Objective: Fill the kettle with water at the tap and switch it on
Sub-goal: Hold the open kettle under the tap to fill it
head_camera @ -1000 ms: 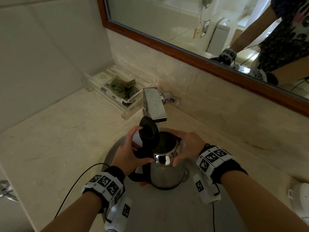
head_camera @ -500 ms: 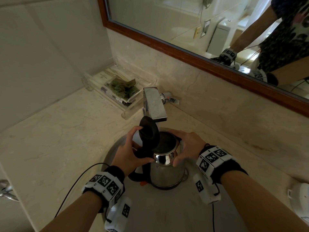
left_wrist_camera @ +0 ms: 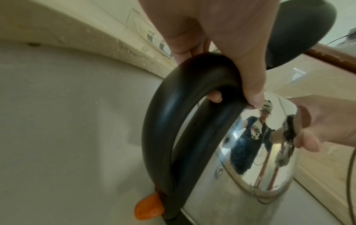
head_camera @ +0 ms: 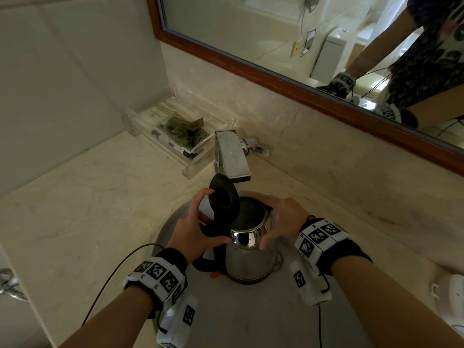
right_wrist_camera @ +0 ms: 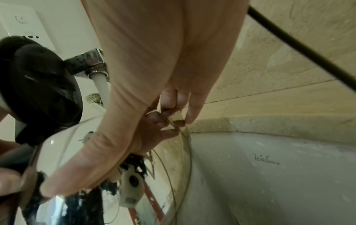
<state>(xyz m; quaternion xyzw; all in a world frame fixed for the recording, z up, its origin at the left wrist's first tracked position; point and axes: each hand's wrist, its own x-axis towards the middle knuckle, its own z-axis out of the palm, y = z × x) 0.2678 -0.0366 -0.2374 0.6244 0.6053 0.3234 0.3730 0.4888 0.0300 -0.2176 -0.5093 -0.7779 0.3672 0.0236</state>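
Observation:
A steel kettle (head_camera: 247, 262) with a black handle (left_wrist_camera: 173, 121) stands in the sink basin (head_camera: 251, 315), under the chrome tap (head_camera: 232, 156). Its black lid (head_camera: 223, 198) is swung up and open. My left hand (head_camera: 198, 229) grips the top of the handle, thumb over it, fingers curled beneath. My right hand (head_camera: 281, 219) wraps the kettle's upper rim from the right, thumb on the steel shoulder. In the right wrist view a white stream of water (right_wrist_camera: 101, 86) runs from the tap spout (right_wrist_camera: 90, 60) beside the lid (right_wrist_camera: 40, 85). An orange switch (left_wrist_camera: 149, 208) sits at the handle's base.
A marble counter (head_camera: 82, 197) surrounds the basin. A clear tray (head_camera: 175, 136) with toiletries stands behind the tap on the left. A wood-framed mirror (head_camera: 301, 46) hangs above the backsplash. A white object (head_camera: 449, 295) lies at the counter's right edge.

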